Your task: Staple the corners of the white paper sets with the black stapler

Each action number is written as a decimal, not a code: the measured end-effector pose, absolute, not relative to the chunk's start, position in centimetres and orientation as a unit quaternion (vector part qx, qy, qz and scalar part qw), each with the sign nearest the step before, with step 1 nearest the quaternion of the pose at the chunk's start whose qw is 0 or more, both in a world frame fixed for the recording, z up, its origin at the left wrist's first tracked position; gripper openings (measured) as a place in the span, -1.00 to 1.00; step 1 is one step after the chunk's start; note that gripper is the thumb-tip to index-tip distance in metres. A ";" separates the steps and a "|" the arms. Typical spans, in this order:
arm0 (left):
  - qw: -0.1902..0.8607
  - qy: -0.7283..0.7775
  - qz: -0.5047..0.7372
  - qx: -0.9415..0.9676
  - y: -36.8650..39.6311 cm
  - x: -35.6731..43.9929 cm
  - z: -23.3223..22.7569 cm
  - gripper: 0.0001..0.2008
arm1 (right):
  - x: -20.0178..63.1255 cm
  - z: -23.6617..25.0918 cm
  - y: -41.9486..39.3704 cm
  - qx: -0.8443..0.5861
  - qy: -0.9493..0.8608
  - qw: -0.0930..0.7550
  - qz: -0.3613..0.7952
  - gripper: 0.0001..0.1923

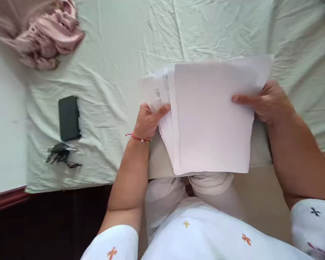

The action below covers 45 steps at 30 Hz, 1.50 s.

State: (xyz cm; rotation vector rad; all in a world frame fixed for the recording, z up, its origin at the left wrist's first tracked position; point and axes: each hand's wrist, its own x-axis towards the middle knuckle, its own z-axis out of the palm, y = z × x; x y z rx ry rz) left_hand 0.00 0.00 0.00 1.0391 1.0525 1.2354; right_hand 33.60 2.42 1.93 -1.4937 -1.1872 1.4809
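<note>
A stack of white paper sheets (211,119) is held between my two hands, above the near edge of the bed-like surface and my lap. My left hand (150,121) grips its left side with the thumb on top. Some sheets there fan out, and a printed sheet (157,92) shows beneath. At the right side, my right hand (271,103) is closed on the stack, its thumb lying across the blank top sheet. The fingers of both hands are mostly hidden under the paper.
A pale green wrinkled sheet (119,72) covers the surface. To the left lie a dark rectangular phone-like case (69,118) and a bunch of keys (61,153). A crumpled pink cloth (51,34) rests at the far left, near a white wall (5,126).
</note>
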 end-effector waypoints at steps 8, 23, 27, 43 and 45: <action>0.559 0.462 0.542 0.424 0.1 0.2 -0.4 -0.59 | 33.9 1.7 2.6 -0.581 -0.461 0.366 0.562 -0.10; 0.564 0.439 0.478 0.510 -0.1 -0.4 -0.6 -0.62 | 33.0 2.5 2.2 -0.591 -0.447 0.362 0.565 -0.13; 0.561 0.443 0.470 0.518 -0.1 -0.3 -0.5 -0.64 | 32.8 2.6 2.2 -0.594 -0.445 0.364 0.563 -0.14; 0.532 0.467 0.440 0.553 -0.3 0.2 0.3 -0.59 | 32.4 2.0 1.6 -0.571 -0.477 0.366 0.559 -0.15; 0.526 0.465 0.439 0.560 -0.3 0.3 0.4 -0.58 | 32.4 1.9 1.6 -0.566 -0.479 0.369 0.561 -0.16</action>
